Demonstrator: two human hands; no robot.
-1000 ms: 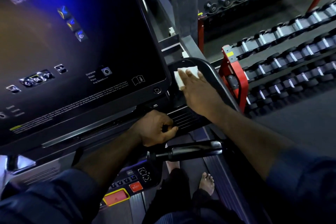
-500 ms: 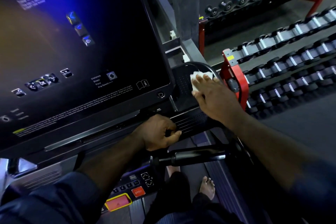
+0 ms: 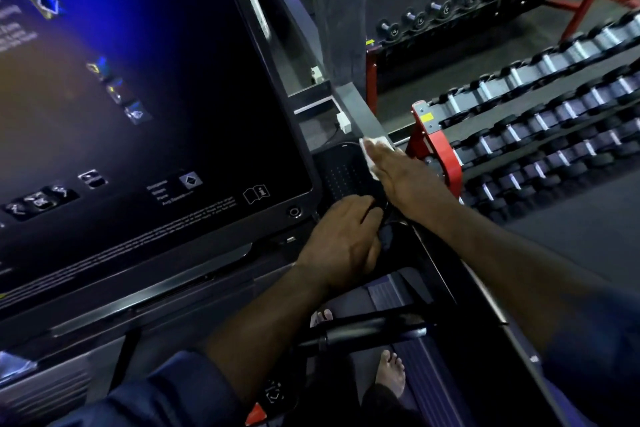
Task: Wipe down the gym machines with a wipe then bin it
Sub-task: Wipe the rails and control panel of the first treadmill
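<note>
I stand on a treadmill with a large dark touchscreen console [image 3: 138, 114]. To the right of the screen is a black dotted tray [image 3: 341, 173] in the console. My right hand [image 3: 405, 180] lies flat with straight fingers on a white wipe [image 3: 372, 144], pressing it on the tray's far right rim. Only the wipe's edges show around the fingers. My left hand [image 3: 343, 243] rests with curled fingers on the console's lower right edge, just below the tray; what it grips is hidden.
A black handlebar [image 3: 363, 331] crosses below my arms, above the belt and my bare feet [image 3: 389, 373]. A red-framed dumbbell rack [image 3: 436, 146] stands close on the right, with another rack [image 3: 485, 0] further back. A grey pillar [image 3: 336, 10] rises behind the console.
My right hand has slid the wipe further away along the tray's right rim. My left hand has moved up and right, closer to the tray. The view has shifted nearer the console.
</note>
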